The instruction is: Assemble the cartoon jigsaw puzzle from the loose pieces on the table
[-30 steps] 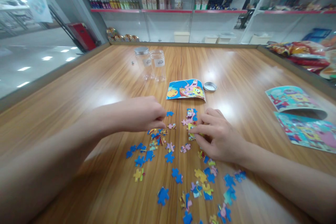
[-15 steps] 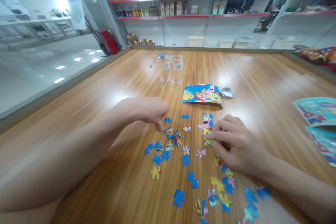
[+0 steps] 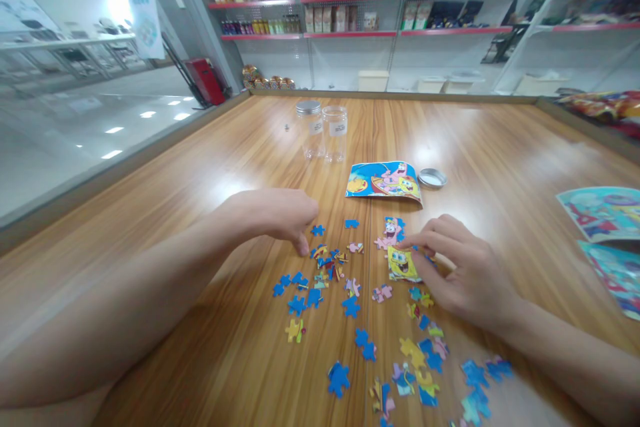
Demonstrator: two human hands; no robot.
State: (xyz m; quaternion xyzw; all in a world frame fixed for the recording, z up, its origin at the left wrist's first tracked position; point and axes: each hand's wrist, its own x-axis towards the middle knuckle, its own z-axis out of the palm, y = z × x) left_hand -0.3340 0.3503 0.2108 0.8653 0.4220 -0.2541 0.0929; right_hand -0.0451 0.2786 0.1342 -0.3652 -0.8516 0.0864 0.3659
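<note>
My right hand (image 3: 463, 273) is at a joined yellow cartoon-face puzzle section (image 3: 401, 263). Its index fingertip touches the upper edge and its thumb is by the right side, so the section lies between them. Just above sits a joined pink-character section (image 3: 391, 232). My left hand (image 3: 293, 213) is over the table, fingers curled under and thumb pointing down; whether anything is inside is hidden. Beside that thumb lies a heap of mixed puzzle pieces (image 3: 330, 261). Blue pieces (image 3: 314, 297) and pink pieces (image 3: 383, 293) are scattered nearer me.
A curved picture card (image 3: 384, 181) lies behind the pieces, next to a metal lid (image 3: 433, 178). Two clear jars, one lidded (image 3: 310, 130) and one without a lid (image 3: 335, 135), stand farther back. More picture cards (image 3: 603, 213) lie at the right. Stocked shelves (image 3: 350, 33) stand beyond the table (image 3: 210, 160).
My right hand's fingers have drawn back to the right and up, uncovering the yellow face section. My left hand has barely moved.
</note>
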